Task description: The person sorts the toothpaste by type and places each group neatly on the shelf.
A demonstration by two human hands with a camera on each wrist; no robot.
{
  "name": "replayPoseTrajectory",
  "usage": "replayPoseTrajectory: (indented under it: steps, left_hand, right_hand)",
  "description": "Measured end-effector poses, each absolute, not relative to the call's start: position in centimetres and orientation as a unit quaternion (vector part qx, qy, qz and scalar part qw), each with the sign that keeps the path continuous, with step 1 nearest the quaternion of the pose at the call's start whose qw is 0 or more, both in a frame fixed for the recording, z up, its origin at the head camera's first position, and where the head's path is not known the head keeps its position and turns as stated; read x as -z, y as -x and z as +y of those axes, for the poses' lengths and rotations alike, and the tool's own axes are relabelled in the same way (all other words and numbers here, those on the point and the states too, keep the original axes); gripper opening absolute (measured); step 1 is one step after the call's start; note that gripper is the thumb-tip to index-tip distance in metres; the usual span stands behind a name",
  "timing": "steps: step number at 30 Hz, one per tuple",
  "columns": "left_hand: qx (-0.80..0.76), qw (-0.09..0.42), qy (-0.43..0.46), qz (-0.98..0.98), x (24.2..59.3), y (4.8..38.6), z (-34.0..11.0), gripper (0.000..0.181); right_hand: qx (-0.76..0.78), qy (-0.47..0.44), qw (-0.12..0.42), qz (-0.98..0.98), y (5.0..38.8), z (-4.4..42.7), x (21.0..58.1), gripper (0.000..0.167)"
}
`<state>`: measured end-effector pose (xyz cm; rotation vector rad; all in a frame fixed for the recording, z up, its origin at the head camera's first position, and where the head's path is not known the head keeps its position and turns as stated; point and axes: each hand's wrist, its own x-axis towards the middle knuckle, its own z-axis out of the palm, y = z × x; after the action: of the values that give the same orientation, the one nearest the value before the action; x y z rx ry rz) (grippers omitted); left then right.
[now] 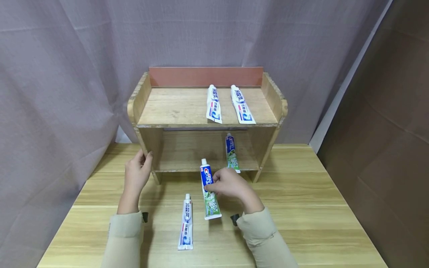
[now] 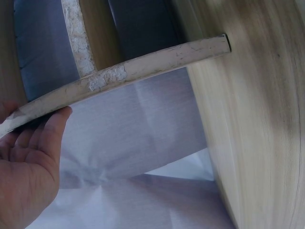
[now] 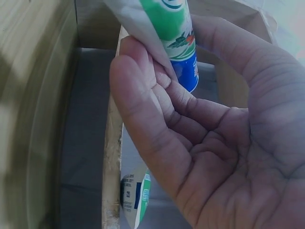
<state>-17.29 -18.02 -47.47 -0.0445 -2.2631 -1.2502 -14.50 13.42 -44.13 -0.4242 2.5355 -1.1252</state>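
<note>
My right hand (image 1: 232, 184) pinches a blue and green toothpaste tube (image 1: 211, 204) in front of the lower shelf, its white cap pointing away from me. In the right wrist view, the fingers and thumb lie about that tube. With my left hand (image 1: 138, 171) I hold the front edge of the side panel (image 2: 157, 64) of a small wooden shelf unit (image 1: 201, 125), thumb on one face and fingers on the other. A white toothpaste tube (image 1: 186, 225) lies on the table, between my forearms.
Two white toothpaste tubes (image 1: 214, 104) lie side by side on the top shelf, right of its middle. Another blue and green tube (image 1: 231, 152) is on the lower shelf's right part. Grey cloth (image 1: 83, 74) hangs behind the wooden table (image 1: 318, 208); a brown panel (image 1: 385, 111) stands right.
</note>
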Motion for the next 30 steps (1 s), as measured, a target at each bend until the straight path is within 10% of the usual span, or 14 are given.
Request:
replayPoseTrajectory:
  steps: [30]
  left_hand:
    - [0.465, 0.260, 0.013, -0.846, 47.3, 17.2, -18.1, 0.029]
  right_hand:
    - [0.391, 0.141, 0.151, 0.897, 16.8, 13.4, 42.3, 0.032]
